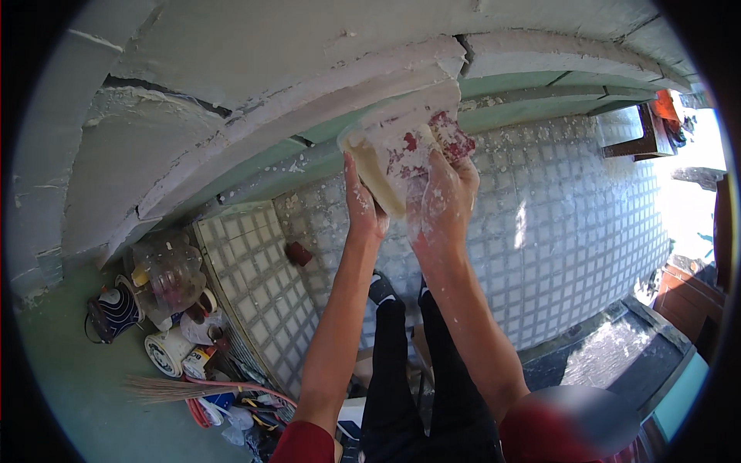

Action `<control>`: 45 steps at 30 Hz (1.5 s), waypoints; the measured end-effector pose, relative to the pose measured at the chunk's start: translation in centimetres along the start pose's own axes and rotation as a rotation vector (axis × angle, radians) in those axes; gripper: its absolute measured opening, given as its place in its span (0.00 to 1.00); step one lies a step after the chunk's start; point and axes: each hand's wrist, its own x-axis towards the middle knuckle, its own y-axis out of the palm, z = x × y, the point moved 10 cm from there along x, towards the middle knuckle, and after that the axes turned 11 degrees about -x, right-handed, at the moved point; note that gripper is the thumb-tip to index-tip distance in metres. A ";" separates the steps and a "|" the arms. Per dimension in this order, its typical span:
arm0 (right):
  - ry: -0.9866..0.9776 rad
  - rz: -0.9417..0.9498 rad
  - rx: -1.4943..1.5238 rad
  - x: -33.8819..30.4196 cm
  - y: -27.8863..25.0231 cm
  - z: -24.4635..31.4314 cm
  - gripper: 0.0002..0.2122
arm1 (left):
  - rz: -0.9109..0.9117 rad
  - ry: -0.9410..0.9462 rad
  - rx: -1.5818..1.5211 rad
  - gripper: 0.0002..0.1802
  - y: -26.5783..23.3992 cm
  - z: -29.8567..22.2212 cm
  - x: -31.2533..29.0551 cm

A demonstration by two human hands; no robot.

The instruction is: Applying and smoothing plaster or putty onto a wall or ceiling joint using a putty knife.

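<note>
Up against the wall's ledge, both my hands hold a broad, flat plastering tool (397, 127), smeared with white and cream putty. Red patches show through the smears. My left hand (367, 204) grips its cream-coated left edge, thumb pointing up along the side. White-dusted, my right hand (448, 197) closes round the red, splattered part on the right. Whether this is one piece or two laid together, I cannot tell. Beyond it runs the plaster-coated ledge (340, 108), with a dark gap near its top.
Below me lies a tiled floor (502, 255), with a small dark red block (298, 253) on it. Buckets (166, 351), a clear plastic container (168, 266) and a straw broom (158, 388) crowd the lower left. A dark-topped table (610, 351) stands at right.
</note>
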 end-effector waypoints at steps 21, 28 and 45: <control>-0.037 0.205 -0.087 2.3 3.3 0.0 0.08 | -0.082 -0.028 -0.037 0.37 -2.1 0.5 -2.0; -0.158 0.123 -0.427 -0.6 0.7 2.1 0.09 | -0.092 0.028 0.074 0.36 -1.9 -0.7 -5.8; -0.985 0.079 -0.940 -4.1 6.0 -2.5 0.10 | -0.353 0.083 0.056 0.35 -10.1 -5.4 -18.0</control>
